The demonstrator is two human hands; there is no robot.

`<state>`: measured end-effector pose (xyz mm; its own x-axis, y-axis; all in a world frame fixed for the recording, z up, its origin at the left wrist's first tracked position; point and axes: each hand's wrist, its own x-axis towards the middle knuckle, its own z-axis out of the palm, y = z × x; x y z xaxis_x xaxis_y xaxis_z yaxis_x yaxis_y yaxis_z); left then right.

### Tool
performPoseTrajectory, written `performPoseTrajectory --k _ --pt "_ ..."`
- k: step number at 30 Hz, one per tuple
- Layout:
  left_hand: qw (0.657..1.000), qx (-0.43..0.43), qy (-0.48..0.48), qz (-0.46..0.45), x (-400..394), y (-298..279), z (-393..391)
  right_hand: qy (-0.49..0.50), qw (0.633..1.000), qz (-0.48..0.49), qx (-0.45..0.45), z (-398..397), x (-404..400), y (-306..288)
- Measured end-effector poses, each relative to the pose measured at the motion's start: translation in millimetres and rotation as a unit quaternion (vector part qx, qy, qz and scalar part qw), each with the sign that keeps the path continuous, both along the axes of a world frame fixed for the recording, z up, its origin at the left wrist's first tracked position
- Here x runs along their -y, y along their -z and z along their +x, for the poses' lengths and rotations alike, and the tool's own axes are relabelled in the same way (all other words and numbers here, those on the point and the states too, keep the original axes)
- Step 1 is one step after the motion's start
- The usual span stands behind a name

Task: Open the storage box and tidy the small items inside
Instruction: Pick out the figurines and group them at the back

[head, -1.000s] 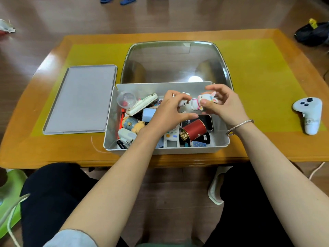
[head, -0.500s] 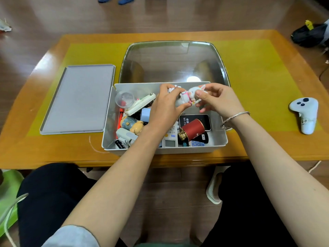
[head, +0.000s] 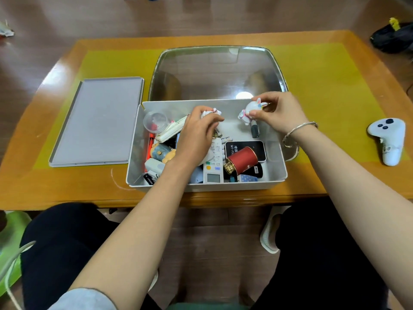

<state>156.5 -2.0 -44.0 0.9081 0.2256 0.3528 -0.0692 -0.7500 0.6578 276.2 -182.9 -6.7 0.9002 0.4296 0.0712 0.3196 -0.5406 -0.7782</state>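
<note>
Your left grip (head: 202, 128) pinches one small white figurine (head: 213, 112) and your right grip (head: 278, 114) pinches the rabbit figurine (head: 251, 109); a moment ago the two met mid-box, now they're apart, so the pair looks separated and ready for sorting. Both forearms reach in over the near wall of the open storage box (head: 277, 173) on the bench (head: 335, 104), wrists bent down, lid (head: 96, 121) lying left.
</note>
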Motion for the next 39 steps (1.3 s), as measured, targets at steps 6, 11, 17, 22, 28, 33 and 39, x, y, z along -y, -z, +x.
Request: performPoseTrajectory --k 6,11,17,22,28,33,39 --pt "1.0 -0.014 -0.01 -0.016 2 4 2 0.001 0.977 -0.172 0.122 9 -13 12" --pt "1.0 0.004 -0.01 -0.022 -1 9 4 -0.018 0.963 -0.216 0.162 10 -13 17" --pt "0.999 -0.004 -0.03 -0.024 -4 12 4 -0.04 0.954 -0.242 0.17 13 -14 20" --pt "0.999 -0.011 -0.035 -0.034 -4 14 5 -0.033 0.949 -0.237 0.205 13 -12 22" --pt "0.999 -0.009 -0.038 -0.034 -6 17 7 -0.02 0.938 -0.256 0.235 12 -10 21" --pt "0.998 -0.009 -0.04 -0.037 -7 18 7 -0.017 0.924 -0.29 0.249 14 -14 18" --pt "0.998 -0.006 -0.044 -0.041 -6 18 6 -0.015 0.912 -0.315 0.261 11 -17 22"
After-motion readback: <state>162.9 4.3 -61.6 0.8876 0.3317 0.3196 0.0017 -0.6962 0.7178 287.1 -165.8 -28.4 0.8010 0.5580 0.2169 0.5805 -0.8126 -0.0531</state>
